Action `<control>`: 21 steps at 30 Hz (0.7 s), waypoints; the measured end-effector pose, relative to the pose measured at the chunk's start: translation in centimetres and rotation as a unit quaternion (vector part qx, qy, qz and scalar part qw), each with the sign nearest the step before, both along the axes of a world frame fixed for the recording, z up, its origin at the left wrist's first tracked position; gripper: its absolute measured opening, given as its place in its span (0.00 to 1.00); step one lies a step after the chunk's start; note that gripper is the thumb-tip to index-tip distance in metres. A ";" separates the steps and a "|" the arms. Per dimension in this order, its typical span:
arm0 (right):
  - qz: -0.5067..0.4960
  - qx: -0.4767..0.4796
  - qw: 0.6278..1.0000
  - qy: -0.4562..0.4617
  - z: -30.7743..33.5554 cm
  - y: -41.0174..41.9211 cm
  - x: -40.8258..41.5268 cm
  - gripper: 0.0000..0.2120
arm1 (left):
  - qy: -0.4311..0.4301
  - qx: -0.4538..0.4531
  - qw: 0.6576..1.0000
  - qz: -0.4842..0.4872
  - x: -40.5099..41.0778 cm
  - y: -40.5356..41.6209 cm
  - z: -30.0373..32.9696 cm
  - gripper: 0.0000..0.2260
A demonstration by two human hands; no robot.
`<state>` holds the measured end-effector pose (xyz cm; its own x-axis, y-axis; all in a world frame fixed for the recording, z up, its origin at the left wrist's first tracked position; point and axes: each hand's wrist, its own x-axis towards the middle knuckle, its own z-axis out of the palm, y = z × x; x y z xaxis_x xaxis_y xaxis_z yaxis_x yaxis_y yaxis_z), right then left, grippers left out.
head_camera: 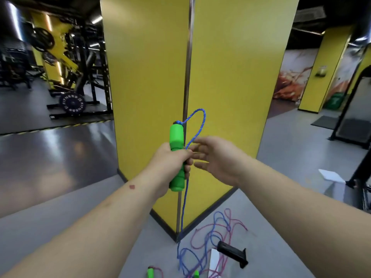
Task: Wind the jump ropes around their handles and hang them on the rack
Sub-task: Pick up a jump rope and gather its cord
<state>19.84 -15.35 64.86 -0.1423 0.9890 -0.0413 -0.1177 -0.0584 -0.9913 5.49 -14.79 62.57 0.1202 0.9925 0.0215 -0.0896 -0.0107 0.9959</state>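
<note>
The green foam handle (176, 157) stands nearly upright in my left hand (168, 163), ribbed in soft segments with a dark cap at the top. My left grip is wrapped tight round its middle. From the cap a blue braided rope (197, 125) arches up in one loop, comes down past my knuckles and hangs straight to the floor (140, 247), where it joins a loose tangle.

My right hand (216, 159) is just beside the handle, its grip wide, fingers spread and relaxed, holding nothing. Whether the fingertips (197, 149) touch the rope I cannot tell.

Right behind the handle rises a yellow pillar (230, 97), its metal corner strip (187, 77) running down in line with the rope. At its foot on the grey floor lie the blue coils mixed with a pink rope (239, 223), the two crossing each other several times. Two more green handles show at the bottom edge, a left one (150, 272) and a right one (196, 273), both cut off by the frame. Among the coils lie a black flat object (232, 252) and a white sheet (214, 261).

So I count three green handles and two ropes, one blue and one pink. Far left stands a weight rack (80, 77) with a plate marked FITNESS (72, 104). To the right a white board (331, 175) lies on the floor, well apart.
</note>
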 end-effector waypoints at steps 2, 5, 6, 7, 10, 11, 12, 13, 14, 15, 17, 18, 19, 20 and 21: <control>0.125 -0.064 0.989 -0.039 -1.6 -1.5 0.0 0.15 | 0.000 0.011 1.000 0.020 -0.6 -0.1 1.9 0.05; 0.145 -0.073 0.984 -0.067 -2.3 -3.1 -0.8 0.15 | 0.093 0.062 0.991 0.078 -1.8 0.5 3.4 0.05; 0.111 -0.056 0.991 -0.057 -2.0 -3.3 -1.1 0.13 | 0.139 0.081 0.982 0.103 -2.3 0.6 3.6 0.06; 0.071 -0.032 0.996 -0.049 -1.4 -3.3 -1.2 0.12 | 0.173 0.094 0.972 0.126 -2.7 0.6 3.6 0.06; -0.012 0.030 0.999 -0.014 1.5 -2.8 -1.3 0.13 | 0.111 0.072 0.988 0.085 -2.5 -0.8 3.3 0.07; -0.027 0.047 0.999 0.006 2.5 -2.7 -1.5 0.12 | 0.037 0.040 0.998 0.040 -2.1 -1.6 3.3 0.08; -0.039 0.062 0.997 0.027 3.6 -2.7 -1.8 0.12 | -0.034 0.008 0.999 -0.006 -1.5 -2.4 3.3 0.09; -0.048 0.076 0.995 0.047 4.6 -2.7 -2.0 0.12 | -0.080 -0.012 0.996 -0.045 -1.0 -3.2 3.3 0.09; -0.056 0.091 0.993 0.056 5.4 -2.8 -2.3 0.11 | -0.098 -0.017 0.992 -0.074 -0.5 -3.9 3.2 0.08; -0.064 0.108 0.991 0.052 6.0 -2.9 -2.4 0.10 | -0.099 -0.011 0.991 -0.094 0.0 -4.4 3.2 0.07; -0.092 0.142 0.985 0.000 6.3 -3.0 -2.0 0.08 | -0.085 0.010 0.991 -0.102 0.5 -5.2 3.0 0.07; -0.110 0.152 0.982 -0.033 6.1 -3.1 -1.7 0.08 | -0.083 0.019 0.992 -0.091 0.6 -5.4 3.0 0.09; -0.122 0.150 0.980 -0.048 5.7 -3.2 -1.4 0.09 | -0.083 0.023 0.993 -0.075 0.6 -5.4 3.0 0.11; -0.120 0.132 0.983 -0.041 4.9 -3.5 -1.3 0.10 | -0.091 0.023 0.994 -0.064 0.6 -5.5 3.0 0.12; -0.101 0.096 0.990 -0.014 3.9 -4.0 -1.3 0.12 | -0.103 0.018 0.993 -0.057 0.5 -5.6 3.1 0.11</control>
<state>18.51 -19.32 68.78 0.0572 0.9872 0.1486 -0.0796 0.1528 -0.9850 5.95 -20.35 65.69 0.2215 0.9707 0.0935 -0.2946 -0.0248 0.9553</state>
